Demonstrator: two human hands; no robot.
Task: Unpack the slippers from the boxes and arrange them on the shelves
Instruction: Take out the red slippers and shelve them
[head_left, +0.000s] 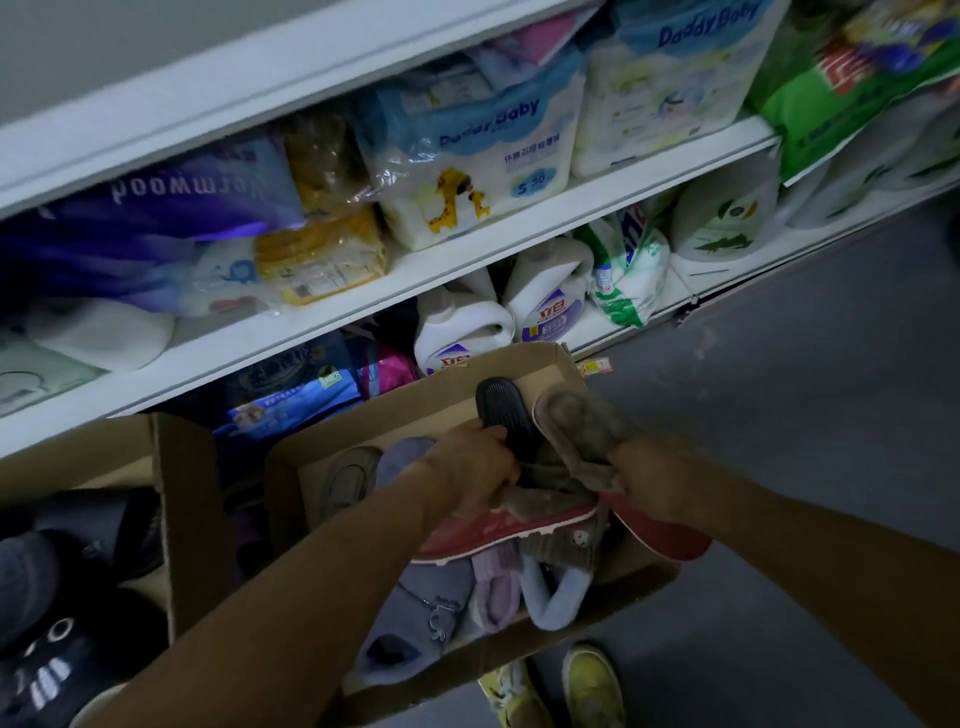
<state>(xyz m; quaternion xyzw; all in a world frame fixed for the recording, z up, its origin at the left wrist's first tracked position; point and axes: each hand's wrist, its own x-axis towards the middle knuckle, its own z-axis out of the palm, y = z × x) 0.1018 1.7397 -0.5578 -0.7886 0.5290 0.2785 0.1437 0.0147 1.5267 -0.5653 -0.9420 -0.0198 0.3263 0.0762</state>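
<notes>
Single view, head-worn, wide-angle. It looks forward and steeply down; the wearer's own yellow shoes (592, 686) show at the bottom edge. The frame is rolled: the shelves (415, 275) run diagonally, rising to the right across the upper half. Range is close. Both forearms enter from below. Left hand (467, 467) grips a black slipper (501, 410) and right hand (654, 480) a grey slipper (576, 426), just below centre, over the open box (540, 364).

My left hand (467, 467) grips black slipper (501, 410), right hand (649, 480) grips grey slipper (576, 421), both over box (545, 364).
</notes>
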